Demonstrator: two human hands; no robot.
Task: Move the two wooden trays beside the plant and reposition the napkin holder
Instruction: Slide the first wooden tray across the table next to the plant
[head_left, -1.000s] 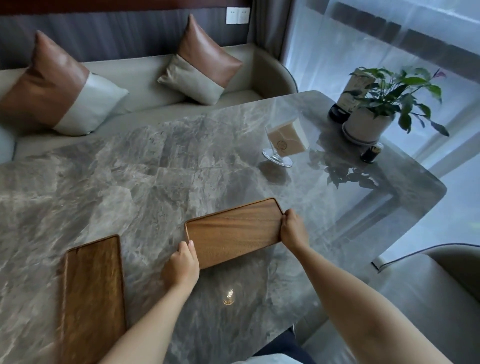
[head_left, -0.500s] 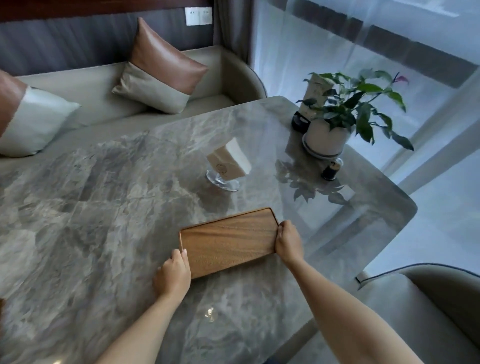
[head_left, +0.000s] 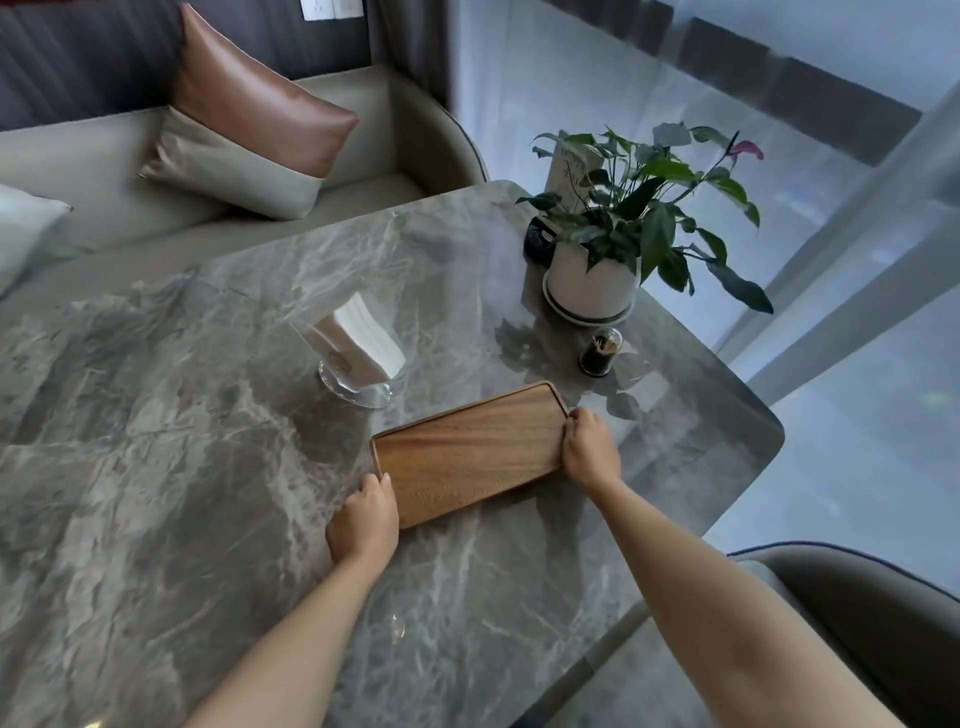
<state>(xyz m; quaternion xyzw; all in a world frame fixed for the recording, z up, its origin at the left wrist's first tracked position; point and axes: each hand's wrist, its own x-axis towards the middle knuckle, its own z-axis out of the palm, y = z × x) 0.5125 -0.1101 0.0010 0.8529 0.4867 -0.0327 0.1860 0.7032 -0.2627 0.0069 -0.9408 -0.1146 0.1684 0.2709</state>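
A wooden tray (head_left: 470, 452) lies on the grey marble table (head_left: 156, 467), held at both short ends. My left hand (head_left: 363, 522) grips its near-left end and my right hand (head_left: 589, 449) grips its right end. The clear napkin holder (head_left: 358, 351) with white napkins stands just beyond the tray's left part. The potted plant (head_left: 618, 223) in a white pot sits at the table's far right corner, beyond the tray. The second wooden tray is out of view.
A small dark toothpick jar (head_left: 597, 353) stands between the tray and the plant pot. A dark card stand (head_left: 540, 241) sits behind the pot. A sofa with cushions (head_left: 249, 119) runs along the far side; a chair (head_left: 872, 623) is at lower right.
Both hands have carried the tray right and forward toward the plant, near the toothpick jar. The view has swung right, so the second tray at the left has dropped out of sight.
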